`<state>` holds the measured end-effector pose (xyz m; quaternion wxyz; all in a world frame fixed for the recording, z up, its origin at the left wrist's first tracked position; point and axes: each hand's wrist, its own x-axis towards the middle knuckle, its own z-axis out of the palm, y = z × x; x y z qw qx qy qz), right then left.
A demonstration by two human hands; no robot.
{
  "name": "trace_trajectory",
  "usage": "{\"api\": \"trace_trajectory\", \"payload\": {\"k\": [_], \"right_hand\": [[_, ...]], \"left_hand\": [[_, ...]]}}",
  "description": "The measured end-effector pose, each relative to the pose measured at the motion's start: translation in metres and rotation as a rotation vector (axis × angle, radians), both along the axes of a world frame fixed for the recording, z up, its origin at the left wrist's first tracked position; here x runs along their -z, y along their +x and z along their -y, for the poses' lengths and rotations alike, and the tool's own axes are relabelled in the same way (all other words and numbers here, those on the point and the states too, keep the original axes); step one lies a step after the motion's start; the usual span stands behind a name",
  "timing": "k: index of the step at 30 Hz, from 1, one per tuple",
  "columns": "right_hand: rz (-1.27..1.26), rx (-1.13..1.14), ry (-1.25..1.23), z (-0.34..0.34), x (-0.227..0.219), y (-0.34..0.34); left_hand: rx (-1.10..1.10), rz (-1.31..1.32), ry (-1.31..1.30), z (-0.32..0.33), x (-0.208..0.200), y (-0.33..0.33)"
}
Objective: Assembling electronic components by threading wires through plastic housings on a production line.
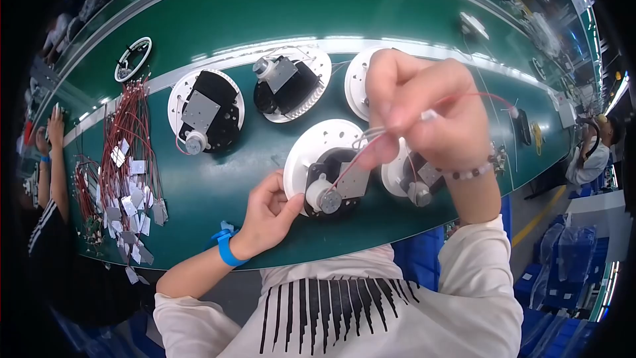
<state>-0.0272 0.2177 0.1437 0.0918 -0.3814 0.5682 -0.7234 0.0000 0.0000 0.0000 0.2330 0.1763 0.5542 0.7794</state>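
In front of me a round white plastic base [303, 149] carries a black housing, a metal plate and a small cylindrical motor [326, 197]. My left hand [273, 209], with a blue band on its wrist, grips the base's near left rim between thumb and fingers. Raised above the base's right side, my right hand [430, 109] pinches thin red and white wires [361, 158] that run up from the motor. A small white connector [428, 115] shows at its fingers, and a red wire trails off to the right. My right hand partly hides two more white bases behind it.
Similar motor assemblies stand at the back left [205, 111], back centre [293, 83] and right [419, 172]. A bundle of red wires with silver plates [129, 179] hangs at the table's left. A white ring [133, 59] lies beyond it. Another person's hands [55, 126] are at the far left.
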Motion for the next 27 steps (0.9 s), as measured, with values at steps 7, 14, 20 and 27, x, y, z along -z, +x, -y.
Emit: {"api": "trace_trajectory", "payload": {"k": [7, 14, 20, 27], "right_hand": [[0.000, 0.152, -0.112, 0.002, 0.013, 0.000], [0.328, 0.182, -0.099, -0.015, 0.012, 0.016], [-0.418, 0.563, 0.868, -0.004, 0.036, 0.026], [-0.504, 0.392, 1.466, 0.000, 0.032, 0.024]], "left_hand": [[0.047, 0.058, -0.058, -0.001, 0.002, 0.006], [0.091, -0.236, -0.263, 0.017, -0.003, -0.011], [0.054, -0.241, -0.399, 0.013, -0.034, -0.035], [0.070, -0.281, -0.415, 0.000, -0.034, -0.036]]}}
